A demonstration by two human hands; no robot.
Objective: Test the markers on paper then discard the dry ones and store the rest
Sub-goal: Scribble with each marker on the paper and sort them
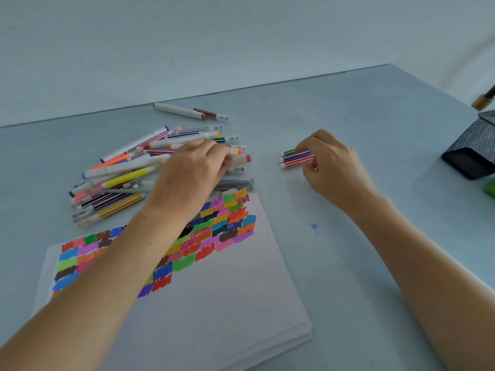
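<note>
Left hand [191,170] reaches forward, palm down, fingers curled; right hand [329,167] pinches with curled fingers, forearms both bare.

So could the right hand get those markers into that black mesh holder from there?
Probably yes: the right hand grips three markers, and only bare table lies between it and the black mesh holder at the right edge.

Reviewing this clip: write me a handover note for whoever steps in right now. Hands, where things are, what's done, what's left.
Right hand grips three markers: green, purple, red.
Left hand rests on the marker pile, fingers at a pink-tipped one; grip unclear.
One brown marker lies apart near the table's far edge.
Paper carries many colour swatches, so testing looks largely done.
Black mesh holder lies tipped at the right edge.
Left: sort the pile, discard the dry ones, store the rest, probably in the holder.
</note>
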